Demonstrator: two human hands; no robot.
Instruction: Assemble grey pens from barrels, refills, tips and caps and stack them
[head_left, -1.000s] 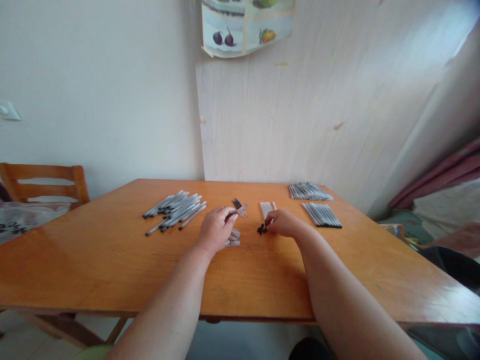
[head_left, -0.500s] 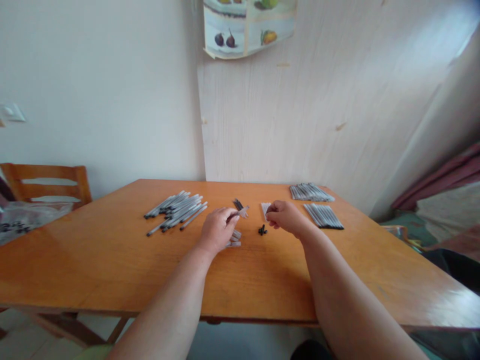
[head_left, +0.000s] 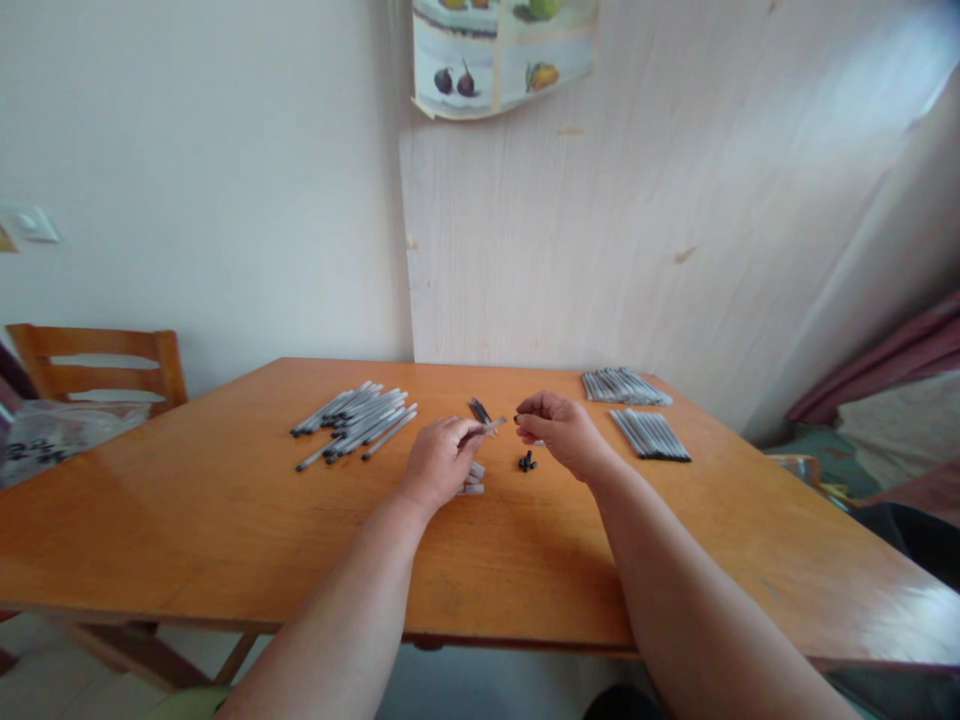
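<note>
My left hand (head_left: 437, 465) is closed around a clear pen barrel (head_left: 493, 426), whose free end points right. Facing that end, my right hand (head_left: 559, 430) pinches a small black plug (head_left: 517, 419), a short gap from the barrel. On the table under the right hand lies a little heap of black plugs (head_left: 527, 461). Several clear pen caps or tubes (head_left: 474, 482) stick out from beneath the left hand, which partly hides them. Behind the hands are thin dark pen refills (head_left: 478, 409). Whitish pieces behind the right hand are mostly hidden.
A loose pile of pens (head_left: 356, 420) lies left on the wooden table (head_left: 225, 520). To the right are a neat row of pens (head_left: 650, 434) and another stack (head_left: 626, 386) behind it. A wooden chair (head_left: 105, 375) holding a plastic bag stands at the far left.
My right hand has moved slightly left, toward the barrel, and the black plug now shows at its fingertips. The barrel in my left hand now points out more clearly to the right.
</note>
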